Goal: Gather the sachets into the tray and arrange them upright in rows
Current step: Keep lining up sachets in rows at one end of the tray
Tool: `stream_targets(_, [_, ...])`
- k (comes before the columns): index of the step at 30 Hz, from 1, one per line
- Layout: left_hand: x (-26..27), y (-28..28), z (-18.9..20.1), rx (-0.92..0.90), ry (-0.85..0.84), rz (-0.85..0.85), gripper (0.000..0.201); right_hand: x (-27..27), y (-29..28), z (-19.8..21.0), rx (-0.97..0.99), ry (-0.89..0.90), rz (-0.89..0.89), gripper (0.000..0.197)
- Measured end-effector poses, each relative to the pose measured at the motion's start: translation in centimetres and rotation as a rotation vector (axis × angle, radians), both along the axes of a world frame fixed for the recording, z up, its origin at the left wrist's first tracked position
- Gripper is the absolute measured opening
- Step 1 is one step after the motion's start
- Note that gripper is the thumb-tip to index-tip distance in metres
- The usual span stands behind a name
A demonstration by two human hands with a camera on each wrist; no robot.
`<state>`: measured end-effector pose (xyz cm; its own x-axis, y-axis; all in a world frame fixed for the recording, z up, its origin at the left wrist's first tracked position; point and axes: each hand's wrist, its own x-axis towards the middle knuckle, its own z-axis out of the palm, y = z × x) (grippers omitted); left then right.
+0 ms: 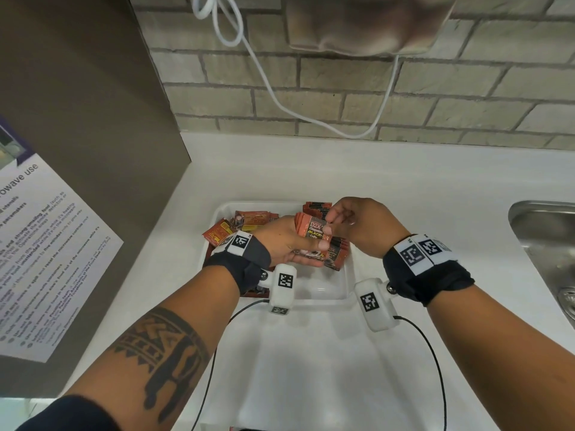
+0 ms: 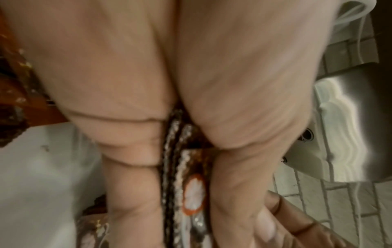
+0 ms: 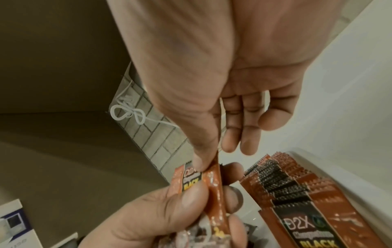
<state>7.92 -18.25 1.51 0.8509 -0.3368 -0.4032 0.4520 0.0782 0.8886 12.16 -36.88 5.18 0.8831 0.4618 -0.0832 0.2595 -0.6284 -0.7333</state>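
From the head camera I see a white countertop (image 1: 404,188) with a white plastic tray (image 1: 329,287) at its middle; a brick-tiled wall (image 1: 342,98) closes the 12 o'clock side, a brown cabinet panel (image 1: 77,119) carrying a microwave-use notice (image 1: 40,259) stands at 9 o'clock, and the rim of a steel sink (image 1: 544,237) sits at 3 o'clock. One white cable (image 1: 280,98) loops down the wall under a blurred beige object at the top edge. My two forearms and the wrist rigs cover the near half of the tray, so I cannot count what lies under them. My left hand (image 1: 286,241) grasps a stack of D2X black coffee sachets (image 1: 312,230), thumb across the front face, fingers behind; the left wrist view shows only their serrated edges squeezed between thumb and fingers, too blurred to count. My right hand (image 1: 357,225) pinches the top of one sachet in that stack between thumb and forefinger, the other three fingers loosely extended, as the right wrist view shows. Just at 3 o'clock of the stack, a row of the same sachets (image 3: 297,189) stands on edge inside the tray, roughly a dozen, overlapping. At 10 o'clock in the tray, about four orange and yellow loose sachets (image 1: 245,222) lie jumbled flat.
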Motion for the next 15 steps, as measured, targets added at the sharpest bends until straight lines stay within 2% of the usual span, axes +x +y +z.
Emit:
stream_targets(8, [-0.29, 0.49, -0.34, 0.062, -0.032, 0.012, 0.046, 0.37, -0.08, -0.05, -0.005, -0.025, -0.012, 0.011])
stream_targets(12, [-0.32, 0.29, -0.38, 0.172, -0.099, 0.011, 0.036, 0.03, -0.15, -0.03, -0.042, -0.012, -0.012, 0.009])
stream_targets(15, [-0.23, 0.39, -0.29, 0.345, -0.163, -0.025, 0.037, -0.09, -0.3, 0.04, -0.08, -0.007, -0.022, 0.008])
